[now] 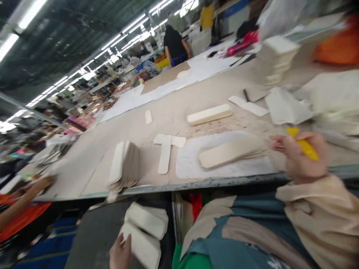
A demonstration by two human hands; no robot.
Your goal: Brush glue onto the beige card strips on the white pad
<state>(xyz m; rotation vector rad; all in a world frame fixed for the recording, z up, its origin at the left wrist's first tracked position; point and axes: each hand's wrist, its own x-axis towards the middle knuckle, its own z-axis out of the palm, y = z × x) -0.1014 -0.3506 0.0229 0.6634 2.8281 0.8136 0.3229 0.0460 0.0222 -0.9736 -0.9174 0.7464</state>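
My right hand [307, 155] is closed around the yellow handle [307, 148] of a tool, above the table's front edge at the right. The tool's working end is blurred against a pale crumpled sheet [287, 106]. Low in the view, my left hand [120, 252] has its fingers bent and slightly apart, at the left edge of a cream rounded strip [144, 244]. More cream pieces [147, 220] lie beside that strip on a dark surface. On the table, a fanned stack of beige strips [230, 151] rests on a white sheet [185, 164].
A tall stack of strips [123, 164] stands at the table's front edge. Two strips [165, 153] lie crossed in a T. Behind are a low stack [209, 114] and a block of pieces [277, 58]. A co-worker's arm [25, 198] reaches in from the left.
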